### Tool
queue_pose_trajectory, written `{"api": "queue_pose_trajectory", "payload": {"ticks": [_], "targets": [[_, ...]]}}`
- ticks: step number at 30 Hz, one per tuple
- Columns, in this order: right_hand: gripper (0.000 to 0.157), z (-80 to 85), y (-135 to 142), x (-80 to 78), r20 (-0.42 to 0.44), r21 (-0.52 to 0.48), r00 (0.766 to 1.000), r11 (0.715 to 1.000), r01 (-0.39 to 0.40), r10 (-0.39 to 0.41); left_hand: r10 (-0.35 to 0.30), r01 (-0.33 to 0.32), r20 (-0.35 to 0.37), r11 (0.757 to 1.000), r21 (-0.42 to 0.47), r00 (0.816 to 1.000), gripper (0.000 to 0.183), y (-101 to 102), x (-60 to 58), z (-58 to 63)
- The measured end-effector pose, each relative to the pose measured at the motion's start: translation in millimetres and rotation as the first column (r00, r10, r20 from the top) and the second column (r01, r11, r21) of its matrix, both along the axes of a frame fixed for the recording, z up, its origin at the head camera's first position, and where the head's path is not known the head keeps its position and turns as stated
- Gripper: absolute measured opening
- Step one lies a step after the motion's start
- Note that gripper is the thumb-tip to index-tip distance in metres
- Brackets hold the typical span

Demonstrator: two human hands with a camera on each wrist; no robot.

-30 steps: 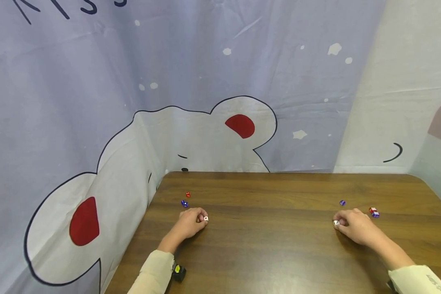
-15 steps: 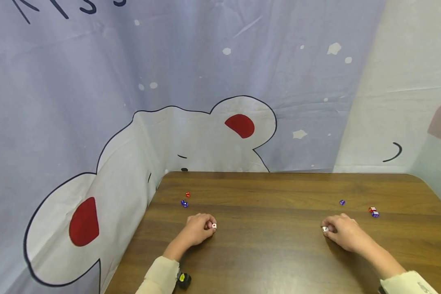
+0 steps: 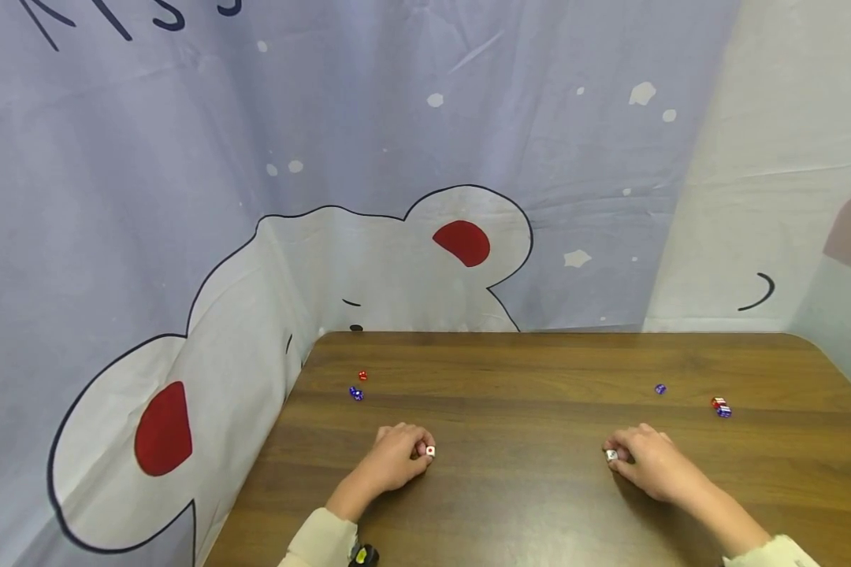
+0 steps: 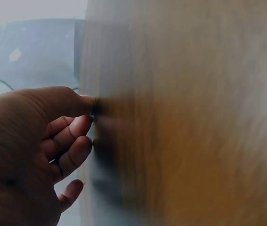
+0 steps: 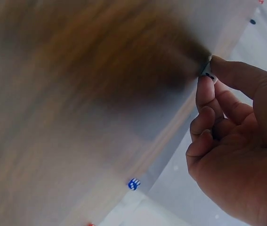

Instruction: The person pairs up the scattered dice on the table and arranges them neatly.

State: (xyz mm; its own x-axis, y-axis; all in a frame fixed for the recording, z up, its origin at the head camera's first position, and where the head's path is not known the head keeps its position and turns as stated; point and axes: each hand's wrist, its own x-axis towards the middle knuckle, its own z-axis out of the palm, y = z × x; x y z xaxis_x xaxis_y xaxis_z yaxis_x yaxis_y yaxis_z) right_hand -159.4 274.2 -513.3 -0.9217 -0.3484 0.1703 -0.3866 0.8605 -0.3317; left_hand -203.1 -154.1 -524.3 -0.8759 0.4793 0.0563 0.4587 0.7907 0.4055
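Observation:
In the head view my left hand (image 3: 393, 458) pinches a white die (image 3: 430, 451) with a red dot on top, between thumb and fingers. Across from it, my right hand (image 3: 648, 461) pinches another white die (image 3: 611, 455), its dark pips showing. Both hands are low over the wooden table (image 3: 518, 488), with a wide gap between the two dice. The right wrist view shows the white die (image 5: 208, 73) between thumb and fingertip. From the left wrist view, the left hand (image 4: 34, 136) hides its die behind the thumb and fingers.
At the back left lie a red die (image 3: 362, 376) and blue dice (image 3: 356, 393) side by side. Toward the back right sit a blue die (image 3: 660, 389), and a red die (image 3: 718, 402) against another blue die (image 3: 724, 411). A printed curtain (image 3: 397, 142) hangs behind the table.
Both hands have moved toward each other and nearer the front of the table, each carrying its white die. The red and blue dice have stayed in place.

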Motion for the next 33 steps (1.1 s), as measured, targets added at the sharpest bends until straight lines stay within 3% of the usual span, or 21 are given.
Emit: {"api": "queue_pose_trajectory", "payload": {"ticks": [8,17,26,33], "targets": [[0.017,-0.5,-15.4,7.7,0.022,-0.032,0.999,0.999,-0.023,0.024,-0.037,0.037,-0.015,0.999,0.000,0.999,0.008,13.2,11.7,1.1],[0.017,2.0,-31.5,17.0,0.033,-0.043,0.998,0.998,-0.043,0.045,-0.059,0.060,0.021,0.998,-0.035,0.998,0.008,27.5,24.7,5.8],[0.017,3.3,-48.8,28.0,0.055,-0.043,0.997,0.997,-0.059,0.062,-0.126,0.121,-0.069,0.991,-0.064,0.990,0.008,42.1,36.6,5.7],[0.019,1.7,-62.3,34.2,0.039,-0.043,0.993,0.993,-0.110,0.112,-0.150,0.142,-0.081,0.985,-0.095,0.985,0.010,53.8,45.1,6.9]]}}
